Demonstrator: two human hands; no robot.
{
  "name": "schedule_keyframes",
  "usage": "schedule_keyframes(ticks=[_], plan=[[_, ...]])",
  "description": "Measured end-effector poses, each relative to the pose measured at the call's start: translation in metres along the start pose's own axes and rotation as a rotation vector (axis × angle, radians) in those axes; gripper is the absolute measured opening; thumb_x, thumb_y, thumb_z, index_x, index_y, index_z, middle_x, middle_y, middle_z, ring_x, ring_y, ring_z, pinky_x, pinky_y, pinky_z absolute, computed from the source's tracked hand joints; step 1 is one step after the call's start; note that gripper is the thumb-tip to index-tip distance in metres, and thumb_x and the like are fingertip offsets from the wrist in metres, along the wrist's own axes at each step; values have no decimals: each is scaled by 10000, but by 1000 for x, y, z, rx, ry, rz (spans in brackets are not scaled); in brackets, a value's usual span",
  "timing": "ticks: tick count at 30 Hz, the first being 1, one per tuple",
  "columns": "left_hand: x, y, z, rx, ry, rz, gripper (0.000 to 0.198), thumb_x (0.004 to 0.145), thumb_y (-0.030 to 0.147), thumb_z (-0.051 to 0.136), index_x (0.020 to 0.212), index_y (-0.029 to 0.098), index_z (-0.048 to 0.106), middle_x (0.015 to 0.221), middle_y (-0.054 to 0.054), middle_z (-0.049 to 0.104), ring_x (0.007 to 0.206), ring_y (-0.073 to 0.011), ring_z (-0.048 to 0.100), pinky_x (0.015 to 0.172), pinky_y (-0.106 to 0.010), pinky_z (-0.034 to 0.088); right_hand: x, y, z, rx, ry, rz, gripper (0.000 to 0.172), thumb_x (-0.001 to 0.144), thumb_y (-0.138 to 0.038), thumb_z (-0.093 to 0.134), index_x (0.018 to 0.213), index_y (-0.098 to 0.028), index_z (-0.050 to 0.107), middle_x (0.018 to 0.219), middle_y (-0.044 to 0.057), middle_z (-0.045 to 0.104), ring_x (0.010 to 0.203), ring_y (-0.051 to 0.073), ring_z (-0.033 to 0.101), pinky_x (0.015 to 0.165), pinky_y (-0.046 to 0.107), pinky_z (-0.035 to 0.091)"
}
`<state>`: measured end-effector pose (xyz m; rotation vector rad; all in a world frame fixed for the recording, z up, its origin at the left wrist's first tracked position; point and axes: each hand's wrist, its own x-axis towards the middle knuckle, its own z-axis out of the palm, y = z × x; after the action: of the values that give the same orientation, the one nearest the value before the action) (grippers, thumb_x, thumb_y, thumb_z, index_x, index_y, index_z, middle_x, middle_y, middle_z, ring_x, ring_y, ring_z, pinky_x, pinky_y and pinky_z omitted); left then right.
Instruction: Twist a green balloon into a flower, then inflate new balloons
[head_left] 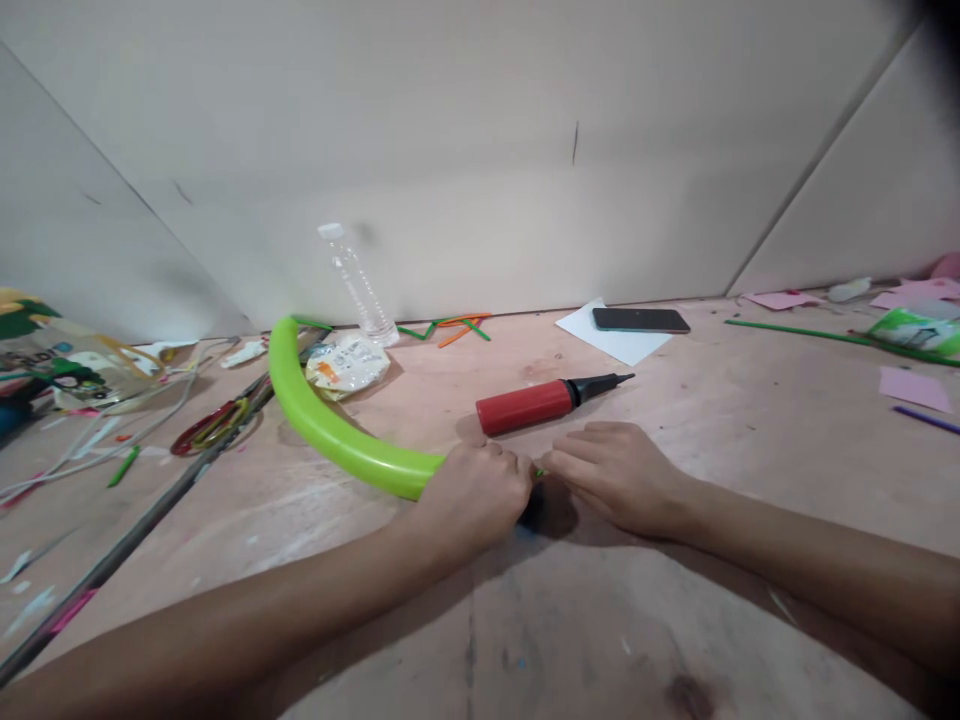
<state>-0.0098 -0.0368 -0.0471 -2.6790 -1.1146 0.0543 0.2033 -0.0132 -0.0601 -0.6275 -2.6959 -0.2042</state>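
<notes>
A long lime-green balloon, inflated and curved, arcs from the back left down to the middle of the work surface. My left hand is closed around its near end. Beside it, my right hand pinches the thin uninflated tail of the same balloon; a small bit of green shows between the two hands. The fingertips of both hands are partly hidden. Just beyond my hands lies a red balloon pump with a black nozzle that points to the right.
A clear plastic bottle leans against the white wall, with a crumpled wrapper before it. Behind the pump, a phone rests on white paper. Scissors lie left, near a gap in the surface. Pink paper lies right.
</notes>
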Motion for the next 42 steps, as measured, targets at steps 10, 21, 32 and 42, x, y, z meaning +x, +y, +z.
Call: schedule_keyframes(ticks=[10, 21, 32, 42], plan=[[-3, 5, 5, -21, 214, -22, 165, 976, 323, 566, 953, 162, 593, 882, -64, 700, 790, -263, 664, 647, -381, 469, -6, 4, 5, 166, 23, 194, 284, 1035, -205, 392, 856, -187, 612, 755, 17, 670, 687, 171, 608, 633, 279, 361], [-5, 5, 8, -109, 351, 22, 120, 954, 295, 560, 941, 177, 574, 902, -33, 664, 822, -223, 572, 683, -390, 401, -5, 1, 6, 51, 80, 69, 288, 1044, -181, 367, 839, -197, 568, 724, 2, 633, 626, 170, 554, 601, 307, 321], [-5, -3, 16, -31, 444, 113, 186, 995, 180, 510, 822, 173, 580, 821, -10, 643, 771, -195, 530, 709, -371, 367, 0, 0, 5, 198, 57, 174, 229, 1011, -171, 452, 820, -191, 579, 747, 11, 668, 675, 172, 619, 644, 281, 400], [-5, -2, 15, -12, 431, 124, 213, 993, 171, 499, 802, 174, 593, 817, -28, 649, 754, -198, 529, 695, -378, 364, 3, 2, 4, 291, -5, 194, 269, 1026, -192, 412, 813, -203, 575, 763, 20, 662, 701, 173, 614, 653, 275, 411]])
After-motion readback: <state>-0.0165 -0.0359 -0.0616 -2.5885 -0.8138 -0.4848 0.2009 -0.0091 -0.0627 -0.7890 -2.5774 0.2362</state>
